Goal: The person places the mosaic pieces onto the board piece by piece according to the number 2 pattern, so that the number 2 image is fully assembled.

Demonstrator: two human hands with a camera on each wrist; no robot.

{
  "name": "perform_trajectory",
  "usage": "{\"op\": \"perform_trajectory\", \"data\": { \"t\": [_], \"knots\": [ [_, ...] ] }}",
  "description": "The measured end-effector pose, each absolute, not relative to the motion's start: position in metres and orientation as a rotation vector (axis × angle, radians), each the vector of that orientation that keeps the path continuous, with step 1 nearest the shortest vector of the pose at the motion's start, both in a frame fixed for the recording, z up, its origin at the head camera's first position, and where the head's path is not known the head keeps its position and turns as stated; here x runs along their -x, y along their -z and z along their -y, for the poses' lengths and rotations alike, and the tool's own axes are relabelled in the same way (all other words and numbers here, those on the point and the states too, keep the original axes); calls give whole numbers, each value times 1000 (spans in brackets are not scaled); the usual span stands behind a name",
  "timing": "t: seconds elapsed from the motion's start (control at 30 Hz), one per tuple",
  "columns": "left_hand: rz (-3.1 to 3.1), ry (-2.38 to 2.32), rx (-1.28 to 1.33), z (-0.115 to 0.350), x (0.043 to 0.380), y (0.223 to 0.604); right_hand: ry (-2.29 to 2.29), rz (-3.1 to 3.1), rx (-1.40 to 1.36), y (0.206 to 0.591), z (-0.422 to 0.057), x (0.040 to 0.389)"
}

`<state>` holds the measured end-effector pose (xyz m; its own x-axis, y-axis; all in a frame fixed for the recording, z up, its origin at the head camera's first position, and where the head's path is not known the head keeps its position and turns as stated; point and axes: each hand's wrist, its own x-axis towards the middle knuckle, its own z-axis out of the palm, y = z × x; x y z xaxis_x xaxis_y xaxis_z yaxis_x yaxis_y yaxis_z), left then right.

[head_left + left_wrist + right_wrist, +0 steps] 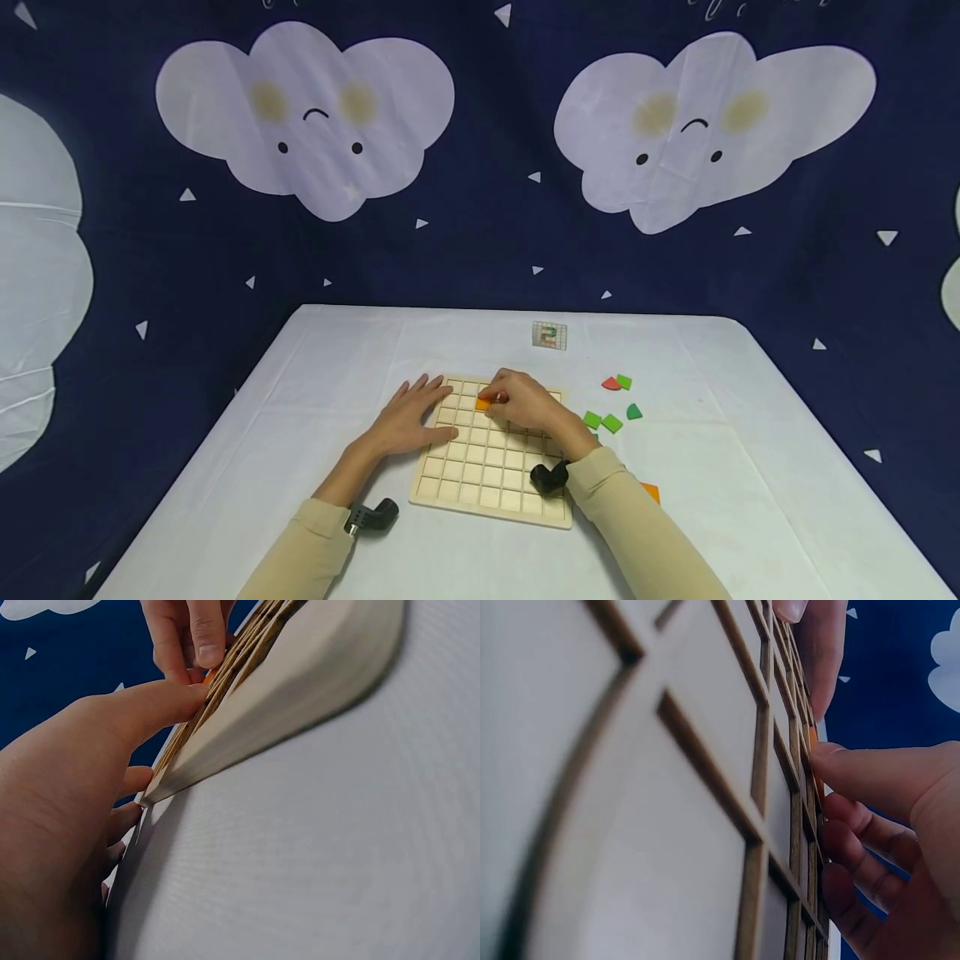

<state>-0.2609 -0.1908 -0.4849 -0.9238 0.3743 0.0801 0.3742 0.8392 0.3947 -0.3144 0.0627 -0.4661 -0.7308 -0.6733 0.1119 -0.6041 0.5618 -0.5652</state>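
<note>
A pale wooden grid board point(491, 496) lies on the white table in the head view. My left hand point(405, 421) rests at its left edge with fingers spread, the thumb over the rim in the left wrist view. Near the far side of the board, my right hand point(528, 402) pinches an orange tile point(482, 404) between thumb and fingers, right at the grid squares. In the right wrist view the tile point(814, 739) shows as a thin orange strip beside the thumb, partly hidden by it.
Right of the board lie a red rounded piece point(611, 384), several green squares point(612, 424) and a dark green rounded piece point(634, 412). An orange piece point(652, 492) is partly behind the right sleeve. A small patterned card point(550, 335) lies beyond the board, before a dark blue cloth point(495, 250).
</note>
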Motion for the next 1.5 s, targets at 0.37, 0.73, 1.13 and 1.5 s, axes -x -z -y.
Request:
{"op": "perform_trajectory", "data": {
  "t": [0.37,0.73,1.13,1.5],
  "knots": [
    [-3021,-656,-610,190,262,488,969,-2664,1021,461,-72,312],
    [-3012,-640,-598,191,263,484,984,-2734,1022,455,-93,313],
    [-3022,-652,-604,191,261,488,974,-2780,981,456,-120,306],
    [-3024,-666,-591,190,260,487,1047,-2799,925,456,-144,302]
  ]
}}
